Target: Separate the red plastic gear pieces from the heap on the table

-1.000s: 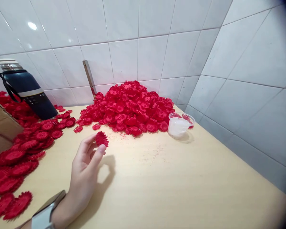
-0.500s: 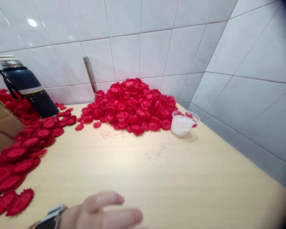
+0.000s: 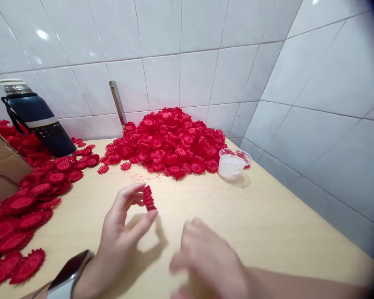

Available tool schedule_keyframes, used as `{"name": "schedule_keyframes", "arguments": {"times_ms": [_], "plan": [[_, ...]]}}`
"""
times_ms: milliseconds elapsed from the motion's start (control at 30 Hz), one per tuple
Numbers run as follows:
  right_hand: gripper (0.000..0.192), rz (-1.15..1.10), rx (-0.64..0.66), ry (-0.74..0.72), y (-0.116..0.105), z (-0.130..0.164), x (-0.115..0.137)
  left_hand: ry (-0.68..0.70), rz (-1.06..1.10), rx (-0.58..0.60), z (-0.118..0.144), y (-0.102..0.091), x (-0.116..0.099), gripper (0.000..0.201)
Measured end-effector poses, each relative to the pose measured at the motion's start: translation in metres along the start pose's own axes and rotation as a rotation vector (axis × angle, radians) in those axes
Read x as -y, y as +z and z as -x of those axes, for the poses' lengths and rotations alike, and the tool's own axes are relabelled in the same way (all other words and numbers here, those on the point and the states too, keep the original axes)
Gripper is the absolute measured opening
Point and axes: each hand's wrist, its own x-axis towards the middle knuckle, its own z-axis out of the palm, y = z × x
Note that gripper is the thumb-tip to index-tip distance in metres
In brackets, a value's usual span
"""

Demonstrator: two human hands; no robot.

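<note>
1. Red toothed disc is being pinched upright, fingers against thumb, in the left hand, in front of the heap of red discs.
2. Right hand is showing blurred and curled before the heap; I cannot tell whether it is gripping anything.
3. Clear cup is standing just beside the heap's right end.
4. Dark bottle is resting left of the heap.

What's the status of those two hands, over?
Left hand pinching red toothed piece. Right hand motion-blurred, grip unclear. Clear plastic cup and red pile sit farther back, beyond both hands.
</note>
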Motion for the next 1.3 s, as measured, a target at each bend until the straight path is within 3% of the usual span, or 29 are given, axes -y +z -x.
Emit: {"name": "schedule_keyframes", "arguments": {"times_ms": [100, 200, 267, 367, 567, 700, 767, 867, 1033, 1133, 1300], "plan": [[0.007, -0.167, -0.186, 0.451, -0.009, -0.019, -0.016, -0.086, -0.034, 0.103, -0.003, 0.002, 0.0, 0.032], [0.019, -0.404, -0.137, 0.631, -0.011, -0.028, -0.023, -0.007, -0.097, 0.24, -0.001, 0.0, -0.004, 0.028], [0.027, -0.545, -0.04, 0.603, -0.01, -0.029, -0.023, 0.055, -0.123, 0.297, 0.0, -0.001, -0.008, 0.028], [0.024, -0.658, 0.047, 0.569, -0.006, -0.026, -0.02, 0.129, -0.124, 0.334, -0.001, -0.001, -0.01, 0.027], [0.016, -0.646, -0.006, 0.642, -0.003, -0.023, -0.023, 0.185, -0.109, 0.369, -0.001, 0.0, -0.007, 0.023], [0.011, -0.477, -0.064, 0.636, -0.004, -0.023, -0.025, 0.039, -0.032, 0.378, 0.0, 0.001, -0.006, 0.034], [0.009, -0.359, -0.079, 0.604, -0.004, -0.023, -0.024, -0.083, 0.092, 0.366, -0.001, 0.002, -0.006, 0.029], [0.003, -0.149, -0.09, 0.508, -0.003, -0.02, -0.022, -0.28, 0.277, 0.417, -0.006, 0.003, -0.009, 0.014], [0.011, 0.041, -0.1, 0.292, -0.004, -0.017, -0.022, -0.534, 0.527, 0.524, -0.012, 0.005, -0.009, 0.018], [0.012, 0.053, -0.135, 0.222, -0.004, -0.019, -0.025, -0.589, 0.583, 0.562, -0.012, 0.004, -0.007, 0.023], [0.023, 0.123, -0.185, 0.189, -0.001, -0.02, -0.028, -0.533, 0.543, 0.543, -0.012, 0.004, -0.005, 0.027]]}}
